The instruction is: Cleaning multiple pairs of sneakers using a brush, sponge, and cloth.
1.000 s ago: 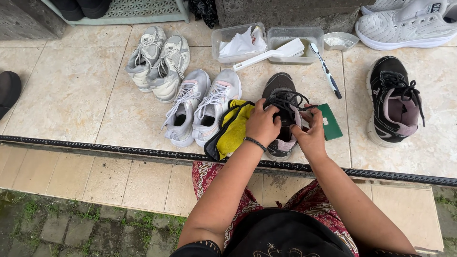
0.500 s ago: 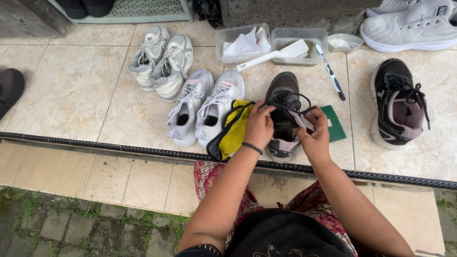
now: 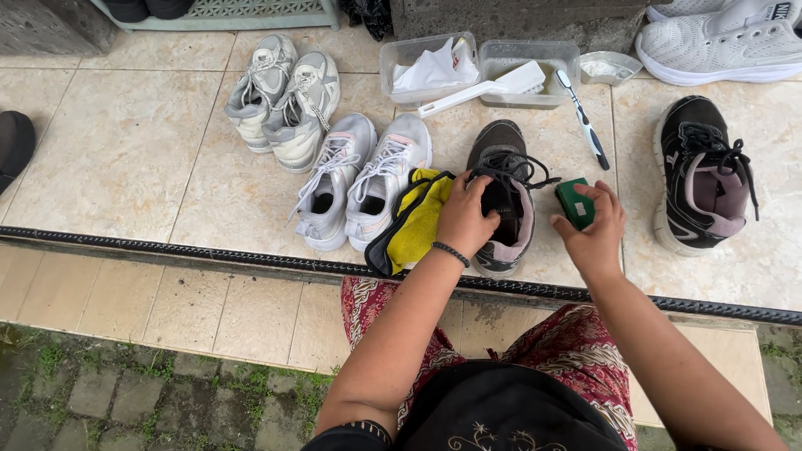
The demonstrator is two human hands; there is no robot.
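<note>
The left hand rests fingers-down on the black shoe, clasping its laced top. Just beside it, the right hand has its fingers closed around a green block; a yellow cloth lies against the left fingers' outer side.

Two clear plastic containers stand side by side on the tiled floor at the far edge, just beyond the dark shoe. The left one holds a white crumpled packet with a touch of red at its corner. The right container is a clear rectangular tub with a white brush handle resting across its rim. No signs or screens are in view, and no readable label shows.
</note>
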